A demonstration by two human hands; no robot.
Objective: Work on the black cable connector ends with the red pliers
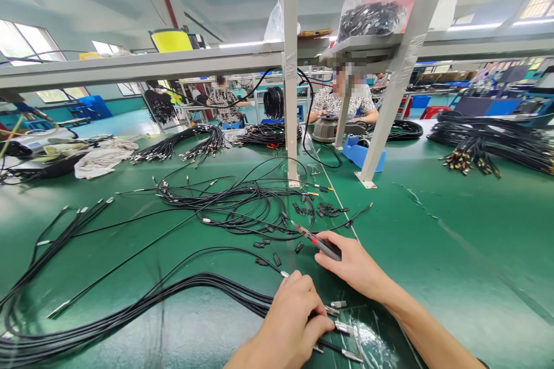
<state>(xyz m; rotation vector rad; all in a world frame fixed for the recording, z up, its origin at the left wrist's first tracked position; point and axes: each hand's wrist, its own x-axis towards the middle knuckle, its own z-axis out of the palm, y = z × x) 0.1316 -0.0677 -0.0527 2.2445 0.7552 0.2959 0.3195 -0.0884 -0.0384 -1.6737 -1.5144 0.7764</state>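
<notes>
My left hand (294, 320) is closed at the bottom centre, over the ends of a bundle of black cables (203, 281); silver connectors (344, 328) stick out to its right. One cable with a light-coloured tip rises beside its knuckles. To the right and a little farther off, my right hand (350, 262) is closed round a pair of grey pliers (318, 241) with a red mark, tip pointing up and left. Small black plastic pieces (329, 210) are scattered past the pliers. Behind them lies a loose tangle of black cables (242, 202).
A white post (292, 127) and a slanted post (389, 92) rise from the green table (454, 242). A blue tape dispenser (363, 154) stands by the slanted one. Cable bundles (497, 138) lie at the back. A person (366, 98) sits across; another is farther off.
</notes>
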